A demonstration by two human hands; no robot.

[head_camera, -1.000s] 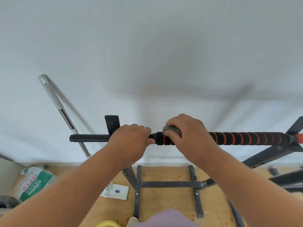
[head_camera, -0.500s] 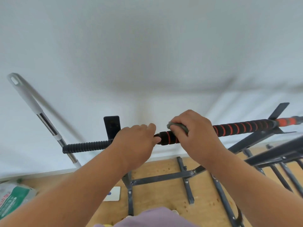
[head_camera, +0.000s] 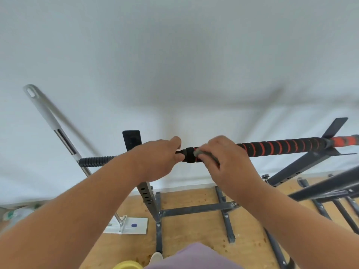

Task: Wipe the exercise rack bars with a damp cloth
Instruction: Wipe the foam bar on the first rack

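Cloth pressed against the padded top bar

Cloth [head_camera: 206, 154], grey and bunched small, is sitting against the top bar [head_camera: 281, 147] of the exercise rack [head_camera: 196, 209], right at the inner end of the black foam with the red spiral stripe. The right hand [head_camera: 226, 162] is curling over it, fingers and thumb pinching the cloth onto the bar. Just beside it, the left hand [head_camera: 158, 162] is wrapping around the bar where a short bare black section is showing between the two hands; its thumb is pointing toward the right hand, and the two are near but not touching. To the left of that hand the bar is ending in a ribbed black grip [head_camera: 97, 161]. The bar is running across the view at a slight tilt, its right end rising to an orange section.

Below, the rack's dark uprights and floor braces are standing on a wooden floor [head_camera: 194, 230] against a white wall [head_camera: 174, 55]. A mop [head_camera: 56, 131] with a grey and chrome handle is leaning on the wall at left, its flat white head lying on the floor.
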